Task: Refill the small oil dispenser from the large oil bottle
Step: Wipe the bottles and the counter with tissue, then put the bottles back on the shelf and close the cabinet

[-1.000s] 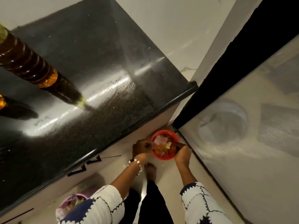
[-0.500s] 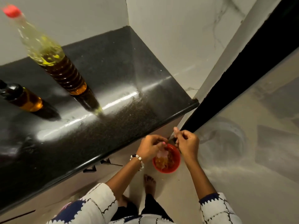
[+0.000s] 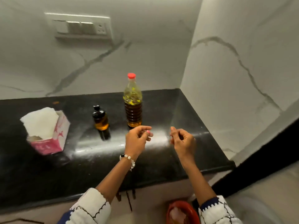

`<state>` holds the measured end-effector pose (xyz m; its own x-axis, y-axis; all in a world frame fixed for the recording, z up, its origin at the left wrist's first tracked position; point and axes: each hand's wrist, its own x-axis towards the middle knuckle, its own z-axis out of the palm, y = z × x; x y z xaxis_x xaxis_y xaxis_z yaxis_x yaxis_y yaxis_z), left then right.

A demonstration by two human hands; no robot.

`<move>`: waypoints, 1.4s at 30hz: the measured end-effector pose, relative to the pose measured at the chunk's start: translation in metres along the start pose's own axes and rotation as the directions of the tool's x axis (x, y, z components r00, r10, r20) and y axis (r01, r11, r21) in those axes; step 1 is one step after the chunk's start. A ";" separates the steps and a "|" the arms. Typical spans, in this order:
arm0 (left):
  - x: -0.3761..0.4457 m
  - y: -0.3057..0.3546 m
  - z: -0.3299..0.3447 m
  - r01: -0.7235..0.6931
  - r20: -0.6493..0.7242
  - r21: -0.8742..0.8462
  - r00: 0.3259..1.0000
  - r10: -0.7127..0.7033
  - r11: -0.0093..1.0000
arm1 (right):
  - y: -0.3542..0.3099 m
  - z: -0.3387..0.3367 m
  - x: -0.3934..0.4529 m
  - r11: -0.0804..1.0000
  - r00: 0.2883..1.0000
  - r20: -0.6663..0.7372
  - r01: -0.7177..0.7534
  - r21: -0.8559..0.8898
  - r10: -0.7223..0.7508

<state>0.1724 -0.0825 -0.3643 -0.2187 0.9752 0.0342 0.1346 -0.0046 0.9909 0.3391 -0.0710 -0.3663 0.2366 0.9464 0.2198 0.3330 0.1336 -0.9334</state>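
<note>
Above the worktop [image 3: 161,164] front edge: my left hand [image 3: 137,139] and right hand [image 3: 183,141], loosely curled, empty; capped large oil bottle [image 3: 133,107] and small oil dispenser [image 3: 101,120] upright, apart.

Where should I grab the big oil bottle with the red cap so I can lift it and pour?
Wrap the ribbed lower half of the large oil bottle, probably coming from the front right. It stands upright, the ridges give purchase, and the small dispenser stands on its left.
</note>
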 end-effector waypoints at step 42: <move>0.104 -0.038 -0.150 0.072 -0.300 0.251 0.954 0.007 0.965 | -0.038 0.185 0.083 0.998 0.975 0.215 0.047 0.046 -0.055</move>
<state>-0.0004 -0.0138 -0.3793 -0.4976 0.8638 0.0786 0.3570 0.1213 0.9262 0.1778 0.0571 -0.3651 0.0159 0.9786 0.2051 0.3012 0.1909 -0.9342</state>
